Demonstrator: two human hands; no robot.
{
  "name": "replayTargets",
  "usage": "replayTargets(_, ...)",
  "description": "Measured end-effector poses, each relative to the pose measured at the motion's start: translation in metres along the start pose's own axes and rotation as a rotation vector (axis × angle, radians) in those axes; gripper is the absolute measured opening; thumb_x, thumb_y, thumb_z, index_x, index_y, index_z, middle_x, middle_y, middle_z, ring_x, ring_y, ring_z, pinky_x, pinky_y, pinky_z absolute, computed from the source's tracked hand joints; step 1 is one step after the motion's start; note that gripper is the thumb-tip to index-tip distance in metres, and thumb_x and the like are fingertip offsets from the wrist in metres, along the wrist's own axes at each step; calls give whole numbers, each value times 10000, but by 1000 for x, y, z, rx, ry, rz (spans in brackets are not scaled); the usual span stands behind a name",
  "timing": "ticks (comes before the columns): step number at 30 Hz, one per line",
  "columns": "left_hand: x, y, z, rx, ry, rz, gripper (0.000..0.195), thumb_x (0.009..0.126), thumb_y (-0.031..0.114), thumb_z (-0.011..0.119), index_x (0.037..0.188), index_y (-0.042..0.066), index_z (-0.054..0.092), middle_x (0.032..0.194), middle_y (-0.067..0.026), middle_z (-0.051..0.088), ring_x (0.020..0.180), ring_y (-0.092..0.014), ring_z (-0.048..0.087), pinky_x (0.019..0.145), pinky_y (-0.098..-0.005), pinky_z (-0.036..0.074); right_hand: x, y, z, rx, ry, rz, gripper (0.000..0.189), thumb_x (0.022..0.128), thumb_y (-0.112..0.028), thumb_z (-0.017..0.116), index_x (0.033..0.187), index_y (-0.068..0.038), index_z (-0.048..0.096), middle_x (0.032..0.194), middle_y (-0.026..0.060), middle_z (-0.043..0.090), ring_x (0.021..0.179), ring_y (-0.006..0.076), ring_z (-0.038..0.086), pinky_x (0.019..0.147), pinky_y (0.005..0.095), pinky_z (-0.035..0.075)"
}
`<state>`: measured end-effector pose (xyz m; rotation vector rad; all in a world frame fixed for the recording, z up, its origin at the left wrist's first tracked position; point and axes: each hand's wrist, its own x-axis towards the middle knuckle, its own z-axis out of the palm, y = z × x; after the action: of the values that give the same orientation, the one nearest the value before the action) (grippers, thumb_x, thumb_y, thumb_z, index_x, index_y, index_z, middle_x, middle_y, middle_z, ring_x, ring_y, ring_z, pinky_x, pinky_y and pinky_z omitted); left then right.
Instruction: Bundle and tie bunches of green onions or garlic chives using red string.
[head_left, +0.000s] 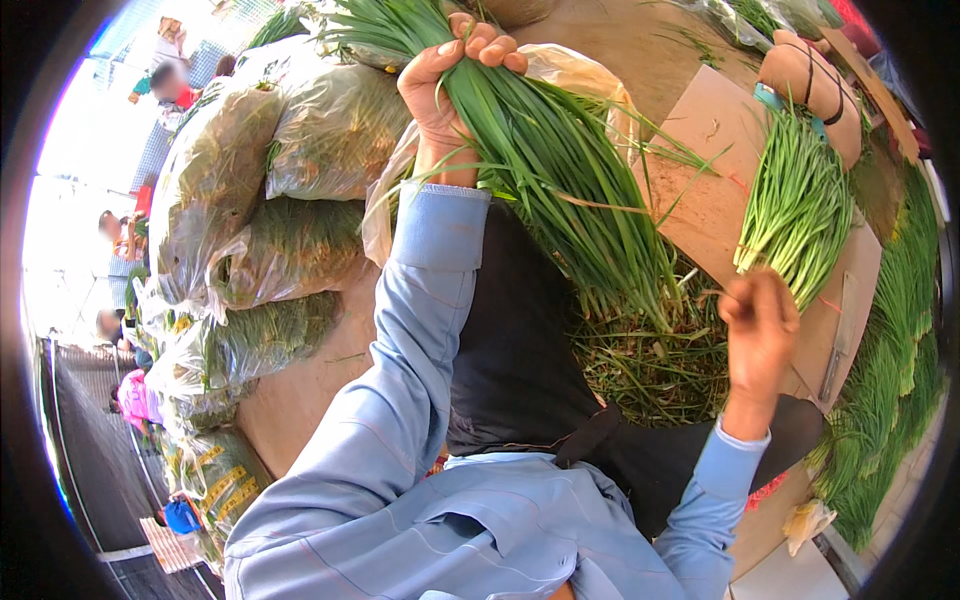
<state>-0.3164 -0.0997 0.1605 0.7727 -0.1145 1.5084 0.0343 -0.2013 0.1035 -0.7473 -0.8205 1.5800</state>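
Note:
My left hand (450, 82) is raised and closed around the upper part of a long bunch of green leafy stalks (555, 165), which look like garlic chives. Their pale, brownish root ends hang down to the right, over a pile of loose trimmings (652, 367). My right hand (757, 322) is near the pale ends of a smaller bunch of green stalks (802, 202), fingers bent together; a thin brownish strand shows at the fingertips. That smaller bunch lies on a flat board (705, 142), its top against a rounded tan object (814, 94) with dark bands and a turquoise piece.
A knife (836, 337) lies on the board's right part. Large clear plastic bags of greens (322, 127) are stacked at left. More green stalks (877, 420) lie in rows along the right. A whitish plastic bag (577, 67) is behind the held bunch. Several people sit in the left background.

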Motion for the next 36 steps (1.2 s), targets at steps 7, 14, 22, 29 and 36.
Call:
replayTargets(7,-1,13,-13,338,221,39,117,736,53,573,813,72,485,796,-12,503,790,-166,530,840,-344,439,-64,-23,-91,547,-118,85,239,952,-118,519,725,-47,544,565,12,405,490,111,375,472,245,356)
replayTargets(14,0,29,-12,-183,55,21,141,753,12,549,873,59,494,798,-24,513,780,-155,518,835,-334,430,-53,28,-66,-1506,-297,-50,189,786,-118,641,903,31,641,815,244,622,717,376,609,681,425,486)
replayTargets(22,9,8,-8,-262,10,0,144,768,-1,556,892,50,504,791,-23,522,788,-151,539,826,-328,440,7,34,-19,-882,72,-320,483,822,-240,712,1212,10,573,1046,161,657,974,240,617,848,330,472)
replayTargets(29,18,3,-17,-30,120,-35,90,757,7,546,843,4,520,793,-86,515,760,-208,516,788,-358,431,26,64,-13,-326,-231,165,422,832,-268,699,1124,25,614,874,83,653,775,127,606,706,266,487)
replayTargets(36,18,22,-31,64,268,-82,62,757,23,541,777,-22,503,756,-128,519,756,-243,500,779,-381,420,-50,46,-31,-179,-329,474,246,905,-274,598,809,-47,595,566,-57,431,465,37,356,416,225,274)
